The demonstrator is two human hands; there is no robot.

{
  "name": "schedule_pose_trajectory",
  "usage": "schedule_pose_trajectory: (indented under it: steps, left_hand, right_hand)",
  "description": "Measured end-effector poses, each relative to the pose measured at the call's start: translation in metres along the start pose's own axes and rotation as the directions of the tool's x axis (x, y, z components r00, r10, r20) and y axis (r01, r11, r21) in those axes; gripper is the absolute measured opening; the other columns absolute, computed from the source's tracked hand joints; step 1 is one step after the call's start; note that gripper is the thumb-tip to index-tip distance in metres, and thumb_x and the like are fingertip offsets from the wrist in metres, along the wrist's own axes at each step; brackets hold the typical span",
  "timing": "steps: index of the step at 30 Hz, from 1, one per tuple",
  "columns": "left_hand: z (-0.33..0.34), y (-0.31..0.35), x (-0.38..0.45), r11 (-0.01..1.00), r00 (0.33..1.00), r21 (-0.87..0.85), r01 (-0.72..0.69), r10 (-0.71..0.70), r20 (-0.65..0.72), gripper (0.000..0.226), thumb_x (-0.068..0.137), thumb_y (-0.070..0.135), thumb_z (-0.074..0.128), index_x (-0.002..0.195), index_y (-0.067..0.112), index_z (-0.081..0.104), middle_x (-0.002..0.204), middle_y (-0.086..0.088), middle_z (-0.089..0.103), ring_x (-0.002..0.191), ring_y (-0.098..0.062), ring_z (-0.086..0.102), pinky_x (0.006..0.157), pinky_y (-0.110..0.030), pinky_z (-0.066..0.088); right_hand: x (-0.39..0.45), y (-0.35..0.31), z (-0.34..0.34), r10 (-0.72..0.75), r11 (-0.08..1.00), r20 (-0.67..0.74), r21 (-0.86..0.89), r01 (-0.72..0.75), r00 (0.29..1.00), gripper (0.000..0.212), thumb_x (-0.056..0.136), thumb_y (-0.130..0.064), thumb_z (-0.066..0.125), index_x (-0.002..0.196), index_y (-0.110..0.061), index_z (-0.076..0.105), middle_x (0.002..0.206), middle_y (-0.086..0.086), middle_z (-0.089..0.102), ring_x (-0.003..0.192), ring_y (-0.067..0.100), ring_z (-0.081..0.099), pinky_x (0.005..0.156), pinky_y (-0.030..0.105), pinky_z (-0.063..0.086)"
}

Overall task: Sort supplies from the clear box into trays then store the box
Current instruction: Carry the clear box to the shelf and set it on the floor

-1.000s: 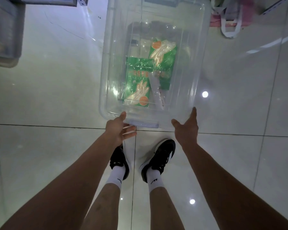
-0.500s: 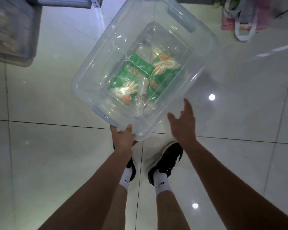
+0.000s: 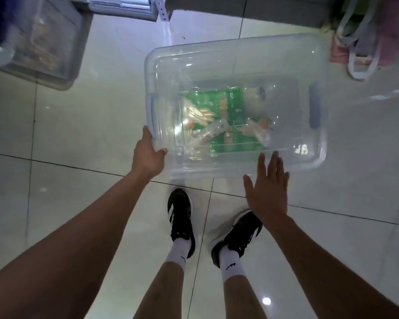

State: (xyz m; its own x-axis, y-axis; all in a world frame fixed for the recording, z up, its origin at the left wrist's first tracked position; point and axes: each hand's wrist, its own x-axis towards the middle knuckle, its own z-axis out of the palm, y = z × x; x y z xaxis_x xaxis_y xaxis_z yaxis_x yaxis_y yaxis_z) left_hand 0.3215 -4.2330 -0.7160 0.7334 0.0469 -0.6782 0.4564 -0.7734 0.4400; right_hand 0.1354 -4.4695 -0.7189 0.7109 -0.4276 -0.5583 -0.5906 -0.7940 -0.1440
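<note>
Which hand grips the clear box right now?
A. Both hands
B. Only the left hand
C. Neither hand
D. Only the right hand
B: the left hand clasps the near left corner of the clear box, while the right hand hovers open beside the near rim.

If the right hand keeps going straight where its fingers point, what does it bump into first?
Most likely the near long wall of the clear box. The right hand is open, its fingers pointing up at that side, just short of it or barely touching; depth is hard to judge.
</note>
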Motion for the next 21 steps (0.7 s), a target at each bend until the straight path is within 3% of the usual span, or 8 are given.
schedule_pose_trajectory:
  steps: [2, 6, 9, 12, 14, 16, 19, 21]
  left_hand:
    - [0.007, 0.004, -0.010, 0.988, 0.995, 0.129, -0.088, 0.095, -0.044, 0.081, 0.097, 0.013, 0.059, 0.160, 0.023, 0.009, 0.159, -0.015, 0.027, 0.144, -0.032, 0.031, 0.115, -0.042, 0.032]
    - [0.035, 0.000, -0.047, 0.799, 0.956, 0.541, -0.263, 0.292, 0.035, 0.078, 0.100, 0.030, 0.051, 0.160, 0.028, 0.001, 0.165, -0.013, -0.022, 0.151, -0.039, -0.016, 0.117, -0.066, 0.013]
    - [0.061, 0.001, -0.063, 0.631, 0.900, 0.657, -0.412, 0.397, 0.182, 0.071, 0.100, 0.035, 0.045, 0.160, 0.029, 0.009, 0.165, -0.014, -0.021, 0.150, -0.039, -0.021, 0.113, -0.075, 0.007]
    - [0.085, 0.020, -0.071, 0.565, 0.843, 0.645, -0.514, 0.471, 0.259, 0.066, 0.099, 0.034, 0.046, 0.158, 0.033, 0.017, 0.167, -0.011, -0.013, 0.152, -0.037, -0.018, 0.114, -0.073, 0.007]
    - [0.099, 0.036, -0.069, 0.468, 0.798, 0.669, -0.577, 0.499, 0.339, 0.065, 0.100, 0.036, 0.044, 0.158, 0.035, 0.015, 0.167, -0.010, -0.016, 0.151, -0.037, -0.021, 0.115, -0.071, 0.005]
    - [0.112, 0.053, -0.069, 0.386, 0.737, 0.650, -0.655, 0.515, 0.437, 0.066, 0.101, 0.037, 0.045, 0.158, 0.036, 0.012, 0.166, -0.009, -0.020, 0.149, -0.039, -0.024, 0.115, -0.072, 0.004]
    - [0.135, 0.070, -0.073, 0.253, 0.657, 0.626, -0.738, 0.483, 0.579, 0.073, 0.100, 0.046, 0.046, 0.158, 0.039, 0.002, 0.163, -0.012, -0.028, 0.146, -0.045, -0.029, 0.112, -0.076, 0.005]
    - [0.149, 0.071, -0.076, 0.167, 0.638, 0.642, -0.748, 0.446, 0.627, 0.085, 0.095, 0.055, 0.051, 0.156, 0.040, -0.006, 0.159, -0.017, -0.034, 0.143, -0.051, -0.031, 0.109, -0.079, 0.008]
  right_hand:
    - [-0.014, -0.013, 0.007, 0.051, 0.999, 0.046, 0.011, -0.052, 0.998, 0.079, 0.098, -0.043, 0.046, 0.159, -0.012, 0.006, 0.164, 0.021, -0.006, 0.152, 0.036, 0.001, 0.122, 0.056, 0.010]
    - [-0.042, -0.037, 0.014, 0.084, 0.996, 0.113, 0.000, -0.085, 0.990, 0.082, 0.092, -0.043, 0.052, 0.158, -0.013, 0.013, 0.164, 0.024, -0.002, 0.148, 0.040, 0.015, 0.118, 0.055, 0.015]
    - [-0.059, -0.044, 0.013, -0.011, 0.999, 0.171, 0.042, 0.004, 0.985, 0.066, 0.094, -0.032, 0.050, 0.155, -0.021, 0.026, 0.164, 0.020, 0.006, 0.145, 0.037, 0.025, 0.115, 0.054, 0.023]
    - [-0.058, -0.027, 0.000, -0.041, 0.941, 0.102, 0.338, 0.004, 0.994, 0.042, 0.096, -0.018, 0.052, 0.137, -0.025, 0.055, 0.149, 0.009, 0.046, 0.129, 0.026, 0.049, 0.111, 0.047, 0.035]
    - [-0.048, -0.003, -0.013, 0.110, 0.836, -0.080, 0.547, -0.049, 0.991, 0.031, 0.095, -0.011, 0.055, 0.123, -0.023, 0.064, 0.122, 0.000, 0.064, 0.107, 0.019, 0.061, 0.099, 0.042, 0.047]
    - [-0.033, 0.023, -0.025, 0.322, 0.748, -0.219, 0.655, -0.106, 0.921, 0.026, 0.093, -0.009, 0.059, 0.117, -0.018, 0.063, 0.112, -0.003, 0.062, 0.093, 0.017, 0.062, 0.086, 0.034, 0.052]
    - [-0.008, 0.060, -0.028, 0.550, 0.613, -0.181, 0.750, -0.247, 0.816, 0.033, 0.092, -0.019, 0.066, 0.124, -0.016, 0.056, 0.120, 0.002, 0.054, 0.103, 0.021, 0.057, 0.092, 0.037, 0.050]
    - [0.007, 0.079, -0.025, 0.568, 0.532, -0.056, 0.786, -0.315, 0.821, 0.055, 0.090, -0.035, 0.068, 0.137, -0.016, 0.048, 0.136, 0.004, 0.050, 0.123, 0.024, 0.050, 0.105, 0.043, 0.044]
